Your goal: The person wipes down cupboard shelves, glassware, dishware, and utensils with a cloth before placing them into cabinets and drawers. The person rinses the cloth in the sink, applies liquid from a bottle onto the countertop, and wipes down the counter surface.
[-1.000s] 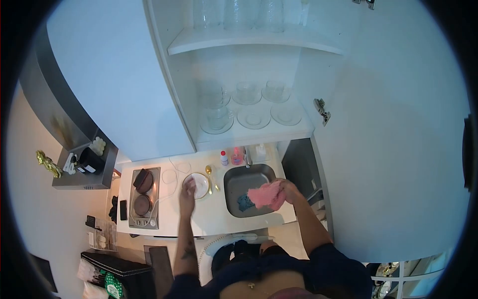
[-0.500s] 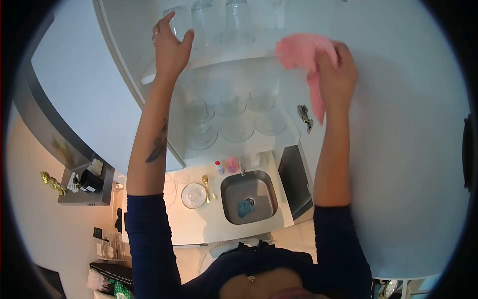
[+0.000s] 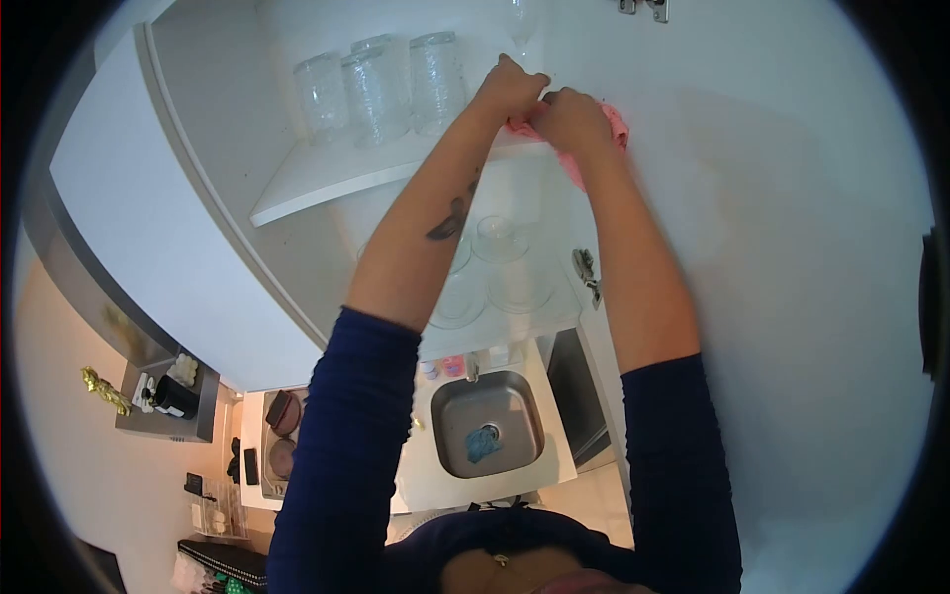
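Observation:
My left hand (image 3: 512, 89) reaches to the right end of the upper shelf, its fingers at the lower stem of a clear stemmed glass (image 3: 521, 25). The glass's foot is hidden behind the fingers. Close beside it, my right hand (image 3: 574, 121) presses a pink cloth (image 3: 616, 124) against the right end of the shelf (image 3: 332, 180). Part of the cloth hangs below the shelf edge. Several clear tumblers (image 3: 435, 84) stand upside down to the left on this shelf.
Clear glass cups and saucers (image 3: 520, 287) sit on the lower shelf, partly behind my left arm. An open cabinet door (image 3: 792, 297) fills the right side. Below are a steel sink (image 3: 445, 396) with a blue cloth (image 3: 483, 444) and a tap (image 3: 472, 367).
My left hand has moved right, from beside the tumblers to the stemmed glass. My right hand has brought the pink cloth left onto the shelf. The view has shifted.

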`<control>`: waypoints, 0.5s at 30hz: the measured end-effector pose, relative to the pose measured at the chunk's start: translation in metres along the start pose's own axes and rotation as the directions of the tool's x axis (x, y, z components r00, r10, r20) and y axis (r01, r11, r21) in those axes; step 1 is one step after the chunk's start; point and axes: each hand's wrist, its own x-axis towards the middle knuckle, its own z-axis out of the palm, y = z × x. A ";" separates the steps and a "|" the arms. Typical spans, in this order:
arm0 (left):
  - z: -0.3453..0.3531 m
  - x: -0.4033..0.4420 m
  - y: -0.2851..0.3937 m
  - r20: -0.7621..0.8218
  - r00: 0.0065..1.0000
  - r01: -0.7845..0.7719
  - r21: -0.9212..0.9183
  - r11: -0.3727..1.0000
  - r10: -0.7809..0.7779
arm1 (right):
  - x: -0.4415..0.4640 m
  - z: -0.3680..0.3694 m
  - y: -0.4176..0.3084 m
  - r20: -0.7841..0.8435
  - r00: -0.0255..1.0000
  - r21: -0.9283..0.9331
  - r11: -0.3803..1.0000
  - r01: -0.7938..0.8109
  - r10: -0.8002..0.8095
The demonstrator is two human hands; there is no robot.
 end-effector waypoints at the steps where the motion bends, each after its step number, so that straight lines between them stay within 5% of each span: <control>1: 0.010 0.023 -0.008 -0.097 0.995 0.023 -0.043 0.999 -0.027 | -0.002 0.000 0.000 -0.005 1.000 -0.008 1.000 0.000 0.000; 5: 0.022 0.073 -0.019 -0.252 0.960 0.079 -0.182 0.980 -0.124 | 0.004 0.012 0.006 -0.100 0.994 -0.015 0.999 0.032 -0.034; 9: 0.033 0.128 -0.048 -0.088 0.996 -0.010 -0.258 0.966 -0.013 | 0.003 0.020 0.011 -0.195 0.977 0.014 0.996 0.089 -0.084; 15: 0.048 0.138 -0.059 -0.412 0.911 -0.073 -0.218 0.973 -0.024 | -0.014 0.037 0.012 -0.430 0.894 0.072 0.982 0.174 -0.127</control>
